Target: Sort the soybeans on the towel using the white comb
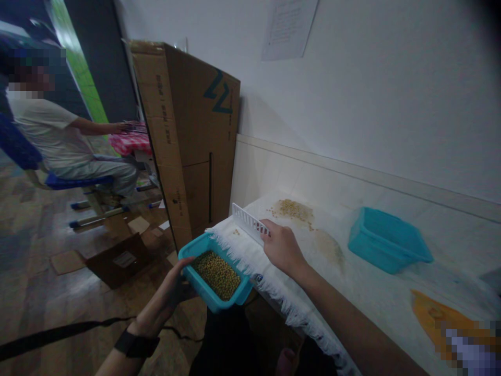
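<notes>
My left hand (168, 292) grips the near side of a small teal tray (195, 284) filled with green-yellow beans (217, 274), holding it just below the table's left edge. My right hand (282, 247) rests on the white fringed cloth (368, 292) and holds a white slotted plastic scraper (247, 222) standing on edge by that table edge. A loose heap of beans (294, 210) lies on the cloth beyond the scraper.
An empty teal tub (385, 240) sits tilted on the cloth at right. A tall cardboard box (188, 136) stands against the wall left of the table. Another person sits at a far table at left. Cardboard pieces (117, 258) lie on the floor.
</notes>
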Available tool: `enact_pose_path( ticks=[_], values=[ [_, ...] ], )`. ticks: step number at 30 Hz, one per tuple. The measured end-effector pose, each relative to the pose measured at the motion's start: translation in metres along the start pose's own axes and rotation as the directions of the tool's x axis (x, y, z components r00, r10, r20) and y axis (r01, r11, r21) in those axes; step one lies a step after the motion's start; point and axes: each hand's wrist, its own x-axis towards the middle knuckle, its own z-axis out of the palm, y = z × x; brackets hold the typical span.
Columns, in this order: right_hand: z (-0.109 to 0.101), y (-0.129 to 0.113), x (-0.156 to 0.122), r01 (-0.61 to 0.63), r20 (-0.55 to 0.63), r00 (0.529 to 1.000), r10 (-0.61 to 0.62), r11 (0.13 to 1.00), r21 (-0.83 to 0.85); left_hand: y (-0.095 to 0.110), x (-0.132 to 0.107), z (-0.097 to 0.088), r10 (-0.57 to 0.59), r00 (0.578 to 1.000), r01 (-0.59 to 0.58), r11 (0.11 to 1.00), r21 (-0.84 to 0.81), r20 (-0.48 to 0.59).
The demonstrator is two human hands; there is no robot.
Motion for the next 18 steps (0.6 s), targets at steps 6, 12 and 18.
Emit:
enact_pose_path(
  ticks=[6, 12, 18],
  values=[
    [0.009, -0.008, -0.014, 0.022, 0.023, 0.999, -0.023, 0.999, 0.040, 0.003, -0.004, 0.003, -0.009, 1.000, 0.009, 1.000, 0.002, -0.017],
    [0.012, -0.021, -0.044, 0.085, 0.058, 0.994, -0.095, 0.983, 0.162, 0.002, -0.003, 0.003, -0.010, 1.000, 0.010, 1.000, -0.010, 0.010],
    [0.011, -0.020, -0.054, 0.114, -0.043, 0.994, -0.105, 0.917, 0.382, -0.001, -0.004, 0.006, -0.005, 1.000, 0.005, 1.000, -0.011, -0.003]
  ],
)
